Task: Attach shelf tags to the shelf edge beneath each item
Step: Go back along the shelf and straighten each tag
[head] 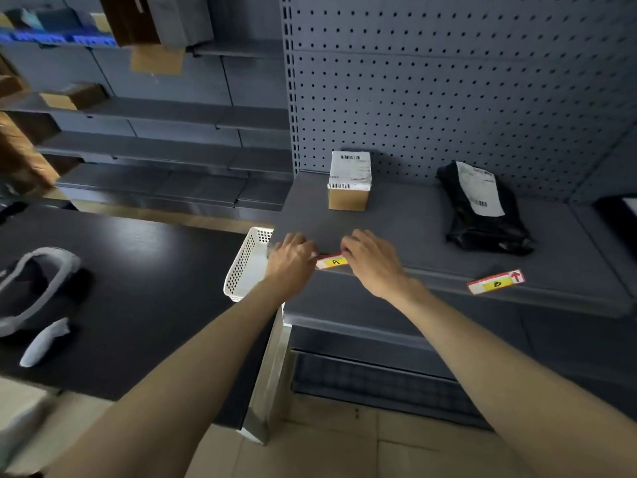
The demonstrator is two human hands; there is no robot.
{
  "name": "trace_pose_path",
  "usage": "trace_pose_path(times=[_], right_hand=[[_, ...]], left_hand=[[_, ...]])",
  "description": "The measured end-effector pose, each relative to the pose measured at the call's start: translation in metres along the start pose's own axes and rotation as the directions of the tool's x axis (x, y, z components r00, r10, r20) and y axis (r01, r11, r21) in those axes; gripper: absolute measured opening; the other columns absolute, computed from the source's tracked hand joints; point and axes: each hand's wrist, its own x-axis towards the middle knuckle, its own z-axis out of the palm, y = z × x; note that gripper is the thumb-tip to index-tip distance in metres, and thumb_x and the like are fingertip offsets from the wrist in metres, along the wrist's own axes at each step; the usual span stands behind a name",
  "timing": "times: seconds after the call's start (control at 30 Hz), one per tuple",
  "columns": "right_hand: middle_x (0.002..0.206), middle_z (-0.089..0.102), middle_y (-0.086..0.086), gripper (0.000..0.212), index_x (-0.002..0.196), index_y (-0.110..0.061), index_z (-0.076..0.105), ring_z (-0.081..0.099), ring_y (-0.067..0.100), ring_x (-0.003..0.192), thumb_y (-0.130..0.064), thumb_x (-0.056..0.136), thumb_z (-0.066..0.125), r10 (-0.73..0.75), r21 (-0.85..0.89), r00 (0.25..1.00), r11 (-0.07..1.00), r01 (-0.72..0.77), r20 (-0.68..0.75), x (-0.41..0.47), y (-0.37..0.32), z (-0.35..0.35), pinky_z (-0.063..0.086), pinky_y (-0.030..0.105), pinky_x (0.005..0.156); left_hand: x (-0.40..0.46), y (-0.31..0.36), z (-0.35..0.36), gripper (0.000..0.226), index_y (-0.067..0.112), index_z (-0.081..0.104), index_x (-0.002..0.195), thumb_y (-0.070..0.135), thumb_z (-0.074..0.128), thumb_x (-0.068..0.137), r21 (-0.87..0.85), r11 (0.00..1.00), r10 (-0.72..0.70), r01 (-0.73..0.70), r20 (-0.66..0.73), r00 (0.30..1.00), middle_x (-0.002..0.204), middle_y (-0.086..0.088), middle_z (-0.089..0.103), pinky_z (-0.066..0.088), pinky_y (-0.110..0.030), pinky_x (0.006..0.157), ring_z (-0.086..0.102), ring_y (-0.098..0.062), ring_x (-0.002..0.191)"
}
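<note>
Yellow-and-red tag A is pinched at its ends by the left hand and right hand against the shelf edge, below the cardboard box; it should be levelled and pressed flat along its length.

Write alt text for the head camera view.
Two bare hands, left hand and right hand, press tag A onto the grey shelf edge below a small cardboard box. Tag B lies near a black parcel bag.
</note>
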Motion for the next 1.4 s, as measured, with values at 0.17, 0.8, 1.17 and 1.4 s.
trace_pose_path(times=[0.17, 0.8, 1.17, 1.4], right_hand=[[0.096, 0.058, 0.007, 0.007, 0.095, -0.007, 0.064, 0.054, 0.023, 0.088, -0.005, 0.092, 0.057, 0.019, -0.029, 0.999, 0.999, -0.018, 0.043, -0.006, 0.005, 0.0, 0.052, 0.036, 0.066], [0.093, 0.066, 0.01, 0.008, 0.093, -0.005, 0.068, 0.059, 0.025, 0.084, -0.005, 0.085, 0.064, 0.037, -0.22, 0.993, 0.975, -0.012, 0.111, -0.022, 0.013, 0.01, 0.046, 0.035, 0.078], [0.102, 0.06, 0.012, 0.021, 0.1, -0.007, 0.063, 0.061, 0.028, 0.088, -0.025, 0.093, 0.056, 0.16, -0.184, 0.986, 0.969, -0.166, -0.047, -0.099, 0.135, -0.057, 0.047, 0.038, 0.076], [0.104, 0.059, 0.01, 0.018, 0.103, -0.008, 0.063, 0.062, 0.025, 0.083, -0.021, 0.094, 0.055, 0.188, -0.235, 0.982, 0.953, -0.189, -0.028, -0.148, 0.205, -0.085, 0.049, 0.035, 0.07]], left_hand=[[0.001, -0.004, 0.007, 0.016, 0.008, 0.068, 0.095, 0.02, 0.058, 0.093, 0.038, 0.989, 0.143, -0.14, -0.099, 0.985, 0.103, -0.011, 0.06, 0.043, -0.042, 0.079, 0.054, -0.031, 0.102], [0.012, 0.008, 0.005, 0.017, 0.013, 0.071, 0.097, 0.015, 0.054, 0.094, 0.181, 0.931, 0.328, -0.316, -0.039, 0.944, 0.102, -0.004, 0.062, 0.044, -0.033, 0.086, 0.053, -0.023, 0.099], [0.025, 0.149, 0.017, 0.017, 0.015, 0.066, 0.101, 0.025, 0.059, 0.089, -0.054, 0.926, 0.37, -0.375, -0.083, 0.925, 0.104, -0.005, 0.066, 0.046, -0.037, 0.087, 0.056, -0.025, 0.105], [0.028, 0.239, 0.048, 0.015, 0.017, 0.065, 0.099, 0.027, 0.059, 0.09, -0.034, 0.921, 0.385, -0.389, -0.088, 0.919, 0.106, -0.003, 0.066, 0.045, -0.035, 0.085, 0.056, -0.023, 0.104]])
